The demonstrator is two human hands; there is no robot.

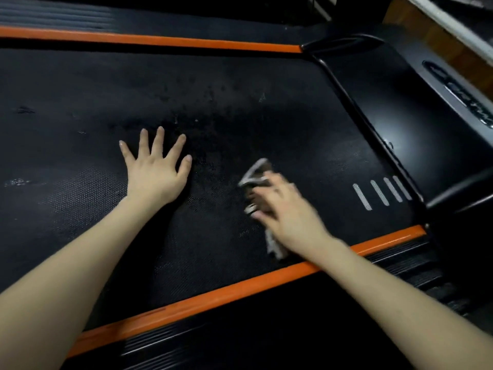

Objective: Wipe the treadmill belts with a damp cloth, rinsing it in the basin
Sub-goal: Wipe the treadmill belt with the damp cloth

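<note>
The black textured treadmill belt (240, 116) fills the middle of the head view, with damp-looking smears and pale specks near its centre. My left hand (157, 169) lies flat on the belt, fingers spread and straight. To its right, my right hand (285, 212) presses a crumpled grey-and-brown cloth (256, 174) onto the belt; the hand is blurred, and the cloth sticks out past the fingertips and beneath the wrist. No basin is in view.
Orange side rails run along the near edge (213, 292) and the far edge (160, 41) of the belt. The black motor hood (400, 108) rises at the right end, beside white stripe marks (378, 193). A ribbed black foot rail (400, 260) lies outside the near orange strip.
</note>
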